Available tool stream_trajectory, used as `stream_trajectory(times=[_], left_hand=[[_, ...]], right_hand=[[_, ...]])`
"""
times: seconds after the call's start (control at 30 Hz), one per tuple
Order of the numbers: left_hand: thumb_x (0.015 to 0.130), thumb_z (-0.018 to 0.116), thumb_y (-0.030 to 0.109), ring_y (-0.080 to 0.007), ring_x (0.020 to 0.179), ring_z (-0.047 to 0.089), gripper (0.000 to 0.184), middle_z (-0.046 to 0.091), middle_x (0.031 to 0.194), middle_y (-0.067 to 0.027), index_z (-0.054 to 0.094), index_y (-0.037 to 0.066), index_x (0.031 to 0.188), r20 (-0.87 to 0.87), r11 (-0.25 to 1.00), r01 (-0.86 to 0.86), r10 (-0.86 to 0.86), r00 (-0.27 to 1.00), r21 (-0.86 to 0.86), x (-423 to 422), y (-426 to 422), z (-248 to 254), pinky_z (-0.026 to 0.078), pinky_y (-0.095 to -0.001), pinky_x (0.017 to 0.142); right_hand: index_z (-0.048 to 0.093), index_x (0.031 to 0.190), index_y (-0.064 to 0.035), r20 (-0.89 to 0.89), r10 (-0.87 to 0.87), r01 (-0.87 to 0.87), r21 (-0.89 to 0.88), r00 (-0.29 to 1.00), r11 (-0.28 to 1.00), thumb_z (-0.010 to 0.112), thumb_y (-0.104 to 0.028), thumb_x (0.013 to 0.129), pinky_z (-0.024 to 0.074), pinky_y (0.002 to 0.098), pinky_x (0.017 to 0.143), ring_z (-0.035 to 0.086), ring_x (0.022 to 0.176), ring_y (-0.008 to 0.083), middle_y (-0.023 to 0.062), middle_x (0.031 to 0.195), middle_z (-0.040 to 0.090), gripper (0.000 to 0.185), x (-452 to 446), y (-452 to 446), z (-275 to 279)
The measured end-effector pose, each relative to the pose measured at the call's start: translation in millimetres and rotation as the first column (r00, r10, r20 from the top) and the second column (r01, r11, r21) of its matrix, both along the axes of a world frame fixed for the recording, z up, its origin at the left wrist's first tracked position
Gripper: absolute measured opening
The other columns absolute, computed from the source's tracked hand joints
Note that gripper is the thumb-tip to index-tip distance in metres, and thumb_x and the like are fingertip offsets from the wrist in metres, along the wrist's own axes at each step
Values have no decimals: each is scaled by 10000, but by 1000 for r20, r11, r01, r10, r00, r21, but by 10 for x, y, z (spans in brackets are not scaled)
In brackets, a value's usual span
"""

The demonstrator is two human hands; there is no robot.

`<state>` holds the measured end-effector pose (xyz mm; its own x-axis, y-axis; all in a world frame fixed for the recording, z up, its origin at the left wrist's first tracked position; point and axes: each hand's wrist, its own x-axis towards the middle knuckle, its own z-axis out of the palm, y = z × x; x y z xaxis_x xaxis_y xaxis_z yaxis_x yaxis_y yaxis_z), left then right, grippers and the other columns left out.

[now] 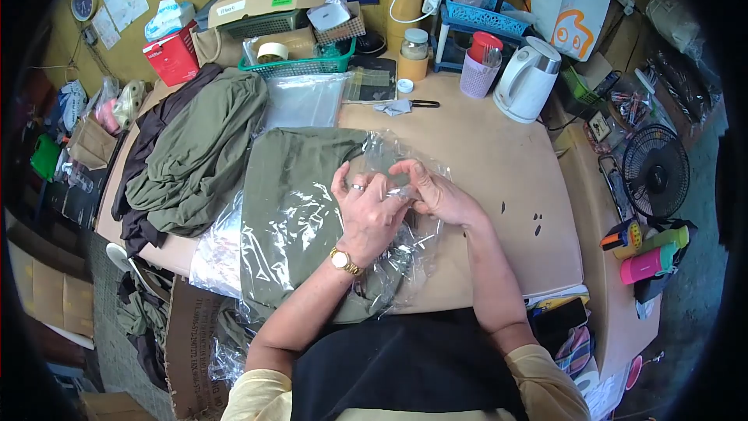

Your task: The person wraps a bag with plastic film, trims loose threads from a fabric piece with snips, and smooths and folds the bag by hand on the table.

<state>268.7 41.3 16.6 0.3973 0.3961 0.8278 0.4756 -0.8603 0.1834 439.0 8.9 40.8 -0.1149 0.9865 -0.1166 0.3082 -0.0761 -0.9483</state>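
A folded olive-green garment [292, 187] lies in a clear plastic bag on the brown table [506, 164]. Over the bag's right part, my left hand [370, 214], with a ring and a gold watch, has its fingers bent around crinkled clear plastic [401, 253]. Right beside it, my right hand [444, 196] pinches the same plastic between curled fingers. The fingertips of both hands nearly meet, and the exact grip is partly hidden. More loose olive-green cloth [199, 152] is heaped on a dark garment [136, 179] at the left.
Flat clear bags [304, 101] lie behind the garment, near a green basket [300, 68]. A black-handled tool [425, 104], jar [414, 47], lilac cup [477, 78] and white kettle [527, 80] stand or lie at the back. A black fan [656, 170] is at the right.
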Motion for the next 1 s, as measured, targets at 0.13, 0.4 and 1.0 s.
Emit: stream_trajectory(times=[0.13,0.4,1.0], left_hand=[[676,791,106,-213,893,567,174,558,857,-18,706,166,815,45,996,73,-71,996,-45,-20,-36,98,266,-522,1077],[693,749,36,-274,972,575,196,609,1040,-87,659,117,847,52,984,164,-160,986,-74,-156,-203,47,373,-471,969],[858,724,102,-228,1110,539,89,598,1168,-103,672,39,893,305,402,484,-432,849,-777,-367,53,-50,411,-374,982]], right_hand=[[494,1212,-7,-143,-72,76,23,987,997,411,-565,1025,537,334,751,616,955,200,105,982,638,594,-13,-44,49],[477,1107,25,-435,-359,487,232,826,842,608,50,927,559,270,650,708,741,189,173,882,703,225,86,-66,-46],[567,1006,-34,-495,-118,153,31,861,988,652,32,897,380,219,511,471,557,53,1,690,569,153,-12,-332,91]])
